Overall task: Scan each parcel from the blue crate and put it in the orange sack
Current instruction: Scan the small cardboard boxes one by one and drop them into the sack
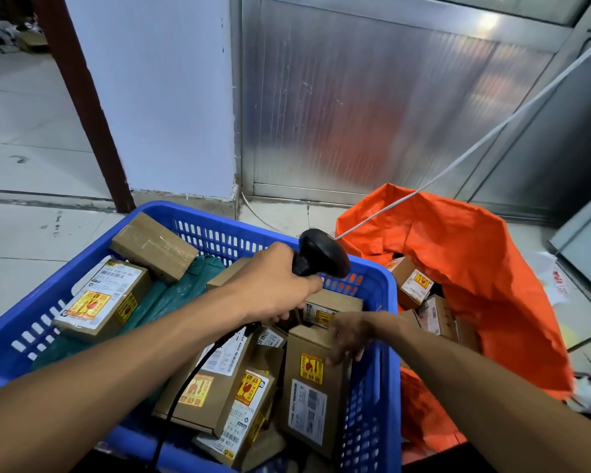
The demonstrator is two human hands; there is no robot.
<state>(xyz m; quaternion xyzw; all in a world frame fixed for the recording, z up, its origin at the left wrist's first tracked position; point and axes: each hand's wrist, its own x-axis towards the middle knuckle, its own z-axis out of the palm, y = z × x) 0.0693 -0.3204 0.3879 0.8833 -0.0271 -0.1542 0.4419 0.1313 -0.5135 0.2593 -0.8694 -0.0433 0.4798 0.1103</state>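
Observation:
A blue crate (372, 288) holds several brown cardboard parcels with white labels and yellow fragile stickers. My left hand (273, 285) grips a black barcode scanner (318, 254) above the crate's right side, its cable trailing down toward me. My right hand (348, 336) reaches over the crate's right wall, blurred, with spread fingers touching the top of an upright parcel (311, 387). To the right stands the orange sack (475, 268), its mouth wide, with several parcels (413, 285) inside.
A green plastic mailer (171, 295) lies among the boxes. A white cord (458, 162) runs from upper right to the sack's rim. A white wall, a brown door frame and a metal panel stand behind. Tiled floor lies to the left.

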